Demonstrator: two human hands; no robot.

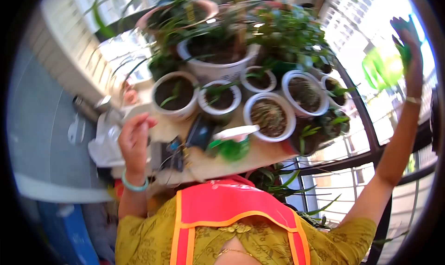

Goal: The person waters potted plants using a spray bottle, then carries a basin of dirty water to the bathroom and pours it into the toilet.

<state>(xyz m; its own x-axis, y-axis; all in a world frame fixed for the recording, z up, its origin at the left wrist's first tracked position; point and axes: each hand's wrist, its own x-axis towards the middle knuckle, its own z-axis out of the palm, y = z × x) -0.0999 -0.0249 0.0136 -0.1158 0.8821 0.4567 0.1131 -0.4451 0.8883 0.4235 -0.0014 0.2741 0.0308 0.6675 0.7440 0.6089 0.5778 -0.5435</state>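
left hand [134, 142]: held over table's [213, 168] left side, fingers loosely bent, not closed | right hand [408, 45]: raised at window [366, 15] beyond table's right edge, dark green item [402, 53] seen against palm, grip cannot be told through blur | green-and-white bottle [234, 147]: placed near front edge, beside white pot [292, 120]

Pale desk [215, 167] in my feed. Directly on it I log white pots [221, 73] of soil and plants, a green-and-white bottle [234, 147], a black object [199, 131], tangled wires [178, 153].
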